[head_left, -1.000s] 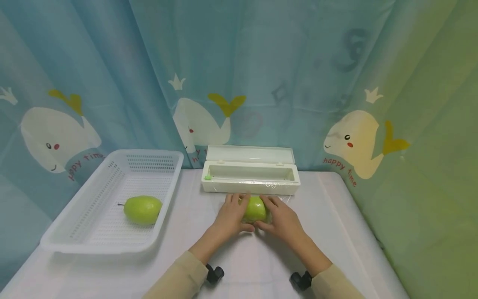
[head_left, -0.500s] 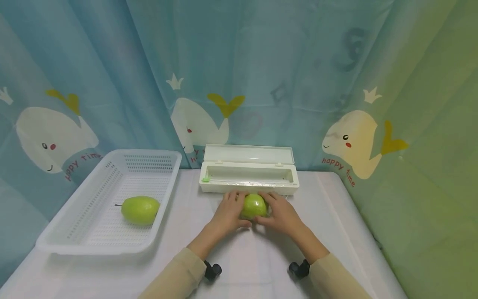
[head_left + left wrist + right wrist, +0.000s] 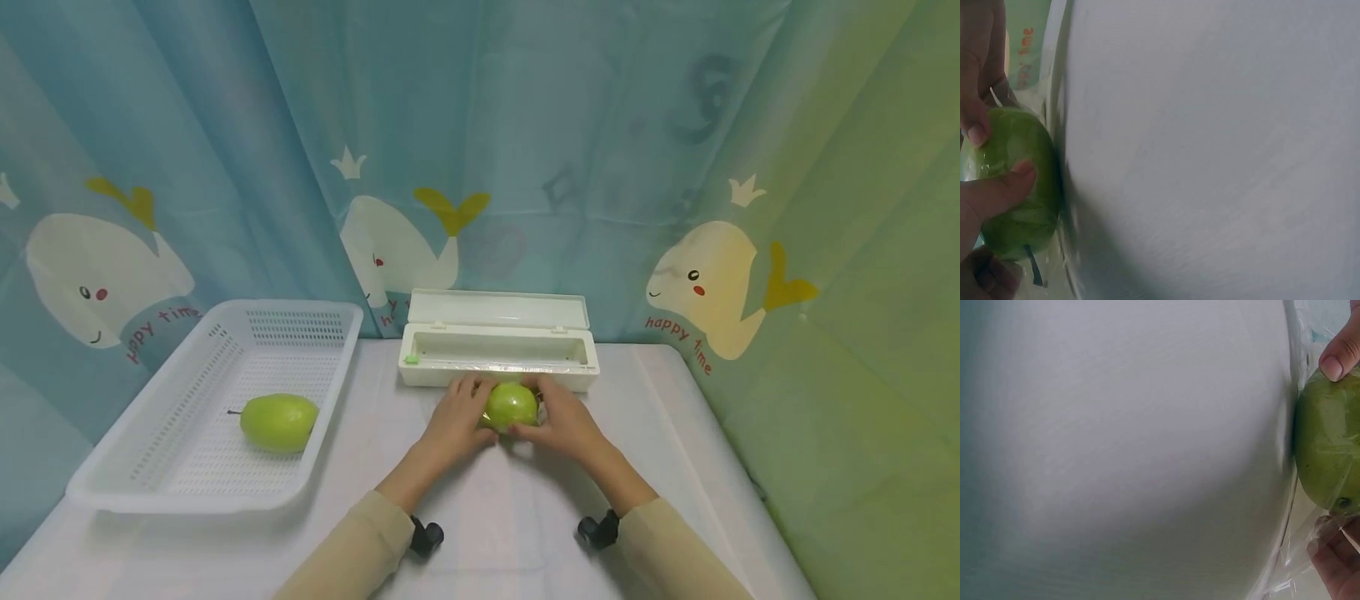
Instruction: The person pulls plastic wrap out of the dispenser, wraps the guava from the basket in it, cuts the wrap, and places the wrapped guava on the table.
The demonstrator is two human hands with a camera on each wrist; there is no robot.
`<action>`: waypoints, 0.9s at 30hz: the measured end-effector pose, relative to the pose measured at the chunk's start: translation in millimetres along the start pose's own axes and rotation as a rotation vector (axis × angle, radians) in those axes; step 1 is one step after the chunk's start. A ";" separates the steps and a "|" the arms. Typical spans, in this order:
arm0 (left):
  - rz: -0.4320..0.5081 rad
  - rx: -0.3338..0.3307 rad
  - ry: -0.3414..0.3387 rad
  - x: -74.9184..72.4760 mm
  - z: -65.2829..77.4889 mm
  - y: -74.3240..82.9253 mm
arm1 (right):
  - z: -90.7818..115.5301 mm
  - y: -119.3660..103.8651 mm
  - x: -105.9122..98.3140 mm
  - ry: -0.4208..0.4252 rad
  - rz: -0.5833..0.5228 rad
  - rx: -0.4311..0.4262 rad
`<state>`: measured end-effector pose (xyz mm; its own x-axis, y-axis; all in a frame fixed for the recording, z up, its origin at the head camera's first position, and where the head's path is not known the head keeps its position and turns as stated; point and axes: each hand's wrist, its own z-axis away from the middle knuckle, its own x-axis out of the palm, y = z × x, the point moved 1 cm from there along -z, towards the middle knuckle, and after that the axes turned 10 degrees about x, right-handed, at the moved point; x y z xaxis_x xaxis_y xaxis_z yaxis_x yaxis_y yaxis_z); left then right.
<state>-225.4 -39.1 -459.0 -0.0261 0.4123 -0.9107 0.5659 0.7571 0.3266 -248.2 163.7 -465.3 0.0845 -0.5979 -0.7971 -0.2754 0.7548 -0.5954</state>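
A green pear (image 3: 512,406) in clear plastic wrap (image 3: 1290,565) lies between both hands, close in front of the white wrap dispenser box (image 3: 423,379). My left hand (image 3: 454,418) grips its left end, thumb on the near side and fingers over the far side. From the right, my right hand (image 3: 567,422) holds the other end in the same way. The pear's dark stem (image 3: 1034,265) shows in the left wrist view, with thumbs pressing on the wrapped skin. In the right wrist view, loose film stretches beside curled fingers (image 3: 1335,550).
To the left stands a white perforated basket (image 3: 187,502) with a second green pear (image 3: 279,422) inside. The dispenser's lid (image 3: 498,308) is raised at the back, and a small green slider (image 3: 411,359) sits at its left end. A whale-print curtain (image 3: 570,167) encloses the white table (image 3: 675,467).
Both hands have moved the wrapped pear slightly forward, closer to the dispenser box, turning it as they go. The thumbs have shifted on its near side. The basket and its pear stay put.
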 end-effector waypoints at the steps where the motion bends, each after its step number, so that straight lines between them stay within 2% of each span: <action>1: 0.007 -0.003 -0.002 -0.4 -0.8 -1.0 | -0.9 -0.1 0.3 0.002 -0.009 0.006; 8: 0.056 -0.017 0.017 -4.1 -6.7 -4.2 | -7.2 1.6 1.5 0.005 -0.062 0.030; 17: 0.099 -0.038 0.005 -4.9 -10.1 -7.6 | -11.9 4.7 2.6 0.010 -0.127 0.096; 27: 0.115 -0.044 -0.006 -6.0 -11.8 -11.6 | -15.9 4.6 7.1 0.038 -0.115 0.138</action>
<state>-241.6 -44.4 -454.4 0.0416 0.4945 -0.8682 0.5279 0.7269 0.4393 -264.2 158.7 -472.1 0.0705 -0.6902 -0.7202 -0.1315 0.7093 -0.6926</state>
